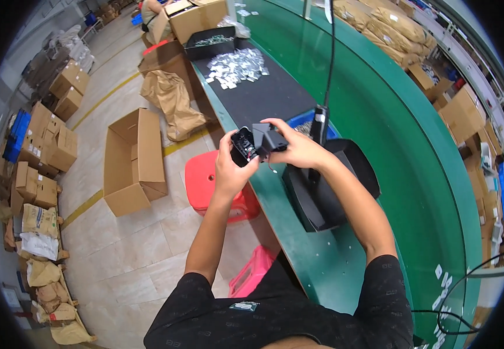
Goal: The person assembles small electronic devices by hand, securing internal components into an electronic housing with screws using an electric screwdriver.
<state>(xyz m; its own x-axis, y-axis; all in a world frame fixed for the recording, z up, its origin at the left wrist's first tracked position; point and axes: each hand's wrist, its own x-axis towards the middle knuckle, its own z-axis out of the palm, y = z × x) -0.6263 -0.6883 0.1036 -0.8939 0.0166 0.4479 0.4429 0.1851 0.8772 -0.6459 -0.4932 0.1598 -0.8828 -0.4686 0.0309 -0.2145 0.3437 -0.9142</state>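
Note:
Both my hands are raised over the left edge of the green workbench (290,232). My left hand (233,171) grips a black plastic housing (244,143) by its sides; its hollow inside, with small parts in it, faces up. In my right hand (301,150) is a dark grey, boxy plastic part (268,138), fingers closed around it. The two pieces are close together; whether they touch I cannot tell. Just right of my right hand, a black stick-shaped power tool (320,123) hangs from a cable. Under my right forearm lies a black plastic tray (359,166).
A blue bin (334,129) of small metal parts stands behind my right hand. Farther off, silvery pieces (237,67) lie heaped on a black mat (258,102), near a black tray (197,51). Left are a red stool (199,180) and an open carton (150,151). A green conveyor (406,151) curves along the right.

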